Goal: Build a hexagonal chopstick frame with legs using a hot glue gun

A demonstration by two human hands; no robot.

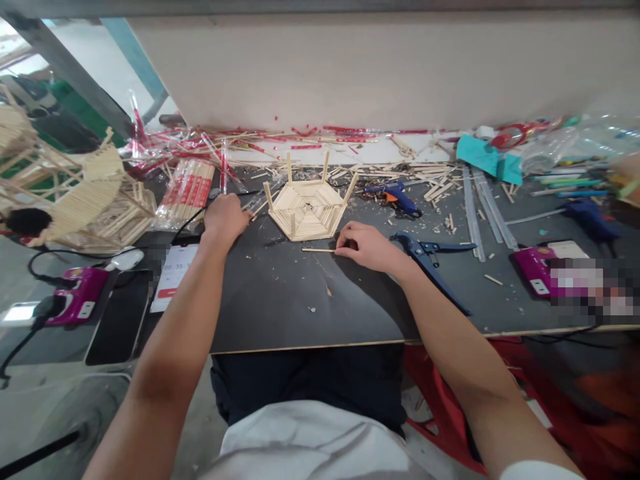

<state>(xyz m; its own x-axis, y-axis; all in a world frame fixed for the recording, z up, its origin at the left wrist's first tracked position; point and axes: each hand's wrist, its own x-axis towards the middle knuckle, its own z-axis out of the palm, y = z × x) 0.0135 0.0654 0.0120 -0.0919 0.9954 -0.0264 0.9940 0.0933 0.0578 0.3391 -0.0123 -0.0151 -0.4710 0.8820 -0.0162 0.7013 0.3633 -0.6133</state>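
A hexagonal base of thin wooden sticks point(309, 212) lies on the dark table point(280, 307), with short posts standing up at its corners. Just in front of its right side, my right hand point(363, 247) is pinched on one end of a thin wooden stick point(318, 250), which points left along the table. My left hand point(226, 220) rests left of the base, its fingers curled beside some loose thin sticks point(260, 210). Whether it holds one of them is too small to tell. Packs of sticks in red and clear wrapping point(185, 190) lie beyond my left hand.
Blue cutters point(433, 257) lie right of my right hand, a blue and orange glue gun point(397, 198) behind them. Clear glue sticks point(487, 213) and a purple power strip point(535, 273) are farther right. Phones point(117, 317), cables and a stick model point(95, 193) occupy the left.
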